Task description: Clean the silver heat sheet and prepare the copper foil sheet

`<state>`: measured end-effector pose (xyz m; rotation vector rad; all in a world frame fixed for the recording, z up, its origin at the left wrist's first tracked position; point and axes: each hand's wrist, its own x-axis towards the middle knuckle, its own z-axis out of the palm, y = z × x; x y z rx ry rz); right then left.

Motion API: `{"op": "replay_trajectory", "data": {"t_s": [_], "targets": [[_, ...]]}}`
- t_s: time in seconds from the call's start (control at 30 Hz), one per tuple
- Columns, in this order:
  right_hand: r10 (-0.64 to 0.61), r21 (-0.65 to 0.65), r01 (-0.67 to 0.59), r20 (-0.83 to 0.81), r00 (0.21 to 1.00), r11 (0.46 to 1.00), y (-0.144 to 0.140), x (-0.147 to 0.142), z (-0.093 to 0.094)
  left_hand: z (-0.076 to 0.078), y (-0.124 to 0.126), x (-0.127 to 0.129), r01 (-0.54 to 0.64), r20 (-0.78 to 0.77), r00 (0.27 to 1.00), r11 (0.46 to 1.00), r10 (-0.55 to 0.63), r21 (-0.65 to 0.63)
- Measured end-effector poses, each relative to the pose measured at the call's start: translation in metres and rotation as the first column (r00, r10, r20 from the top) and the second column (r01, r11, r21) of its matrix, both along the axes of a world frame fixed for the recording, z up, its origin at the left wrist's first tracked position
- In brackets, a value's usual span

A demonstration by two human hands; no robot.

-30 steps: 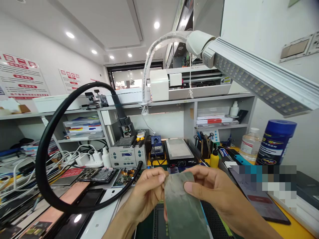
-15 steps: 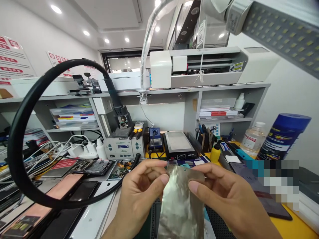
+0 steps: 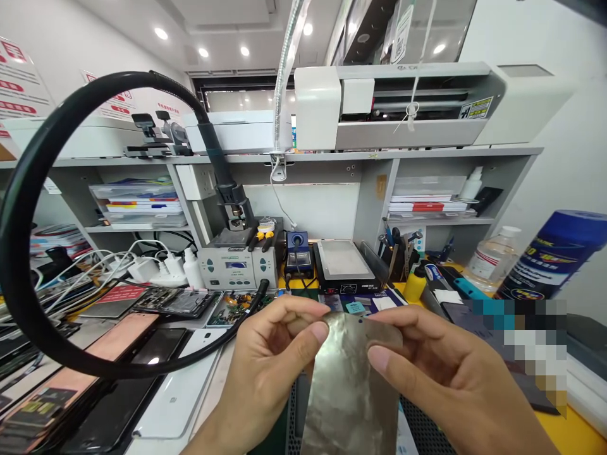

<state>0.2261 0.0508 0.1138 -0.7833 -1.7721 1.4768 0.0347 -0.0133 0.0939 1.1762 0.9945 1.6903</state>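
Observation:
A thin, shiny, gold-grey metallic sheet (image 3: 353, 379) with rounded upper corners and a slightly rippled surface is held up over the bench. Its lower end runs out of the picture. My left hand (image 3: 279, 354) pinches the upper left corner between thumb and fingers. On the opposite edge, the thumb of my right hand (image 3: 436, 366) presses the front face, with the fingers behind. Small dark holes show near the top edge. Under the sheet, a dark perforated mat (image 3: 424, 433) is partly covered.
A thick black hose (image 3: 71, 107) loops over the left side, above phones (image 3: 175, 385) and cables. Behind stand a hot-air station (image 3: 234, 268) and a flat heating plate (image 3: 345, 260). To the right are a yellow bottle (image 3: 415, 284), a clear bottle (image 3: 490, 259) and a blue spray can (image 3: 554, 259).
The view has shifted, and the lamp at the upper right has mostly left it. Both hands keep their grip on the metallic sheet, which appears slightly farther right.

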Motion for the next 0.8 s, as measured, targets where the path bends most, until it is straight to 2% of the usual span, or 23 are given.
{"op": "replay_trajectory", "data": {"t_s": [0.27, 0.5, 0.6, 0.8], "targets": [[-0.006, 0.158, -0.008, 0.086, 0.996, 0.987, -0.0043, 0.007, -0.0038, 0.004, 0.0033, 0.0018, 0.147, 0.213, 0.971, 0.973, -0.108, -0.176], [-0.084, 0.321, 0.025, 0.172, 0.982, 0.947, -0.0082, 0.0047, -0.0001, 0.003, 0.0014, 0.0034, 0.182, 0.185, 0.972, 0.961, -0.144, -0.21], [-0.061, 0.298, 0.011, 0.157, 0.986, 0.955, -0.0091, 0.0043, 0.0009, 0.0011, 0.0015, 0.0032, 0.18, 0.165, 0.975, 0.961, -0.147, -0.209], [0.074, 0.12, -0.085, 0.099, 0.992, 0.989, -0.0084, 0.0008, 0.0038, -0.0006, 0.0005, 0.004, 0.144, 0.036, 0.989, 0.976, -0.14, -0.164]]}}
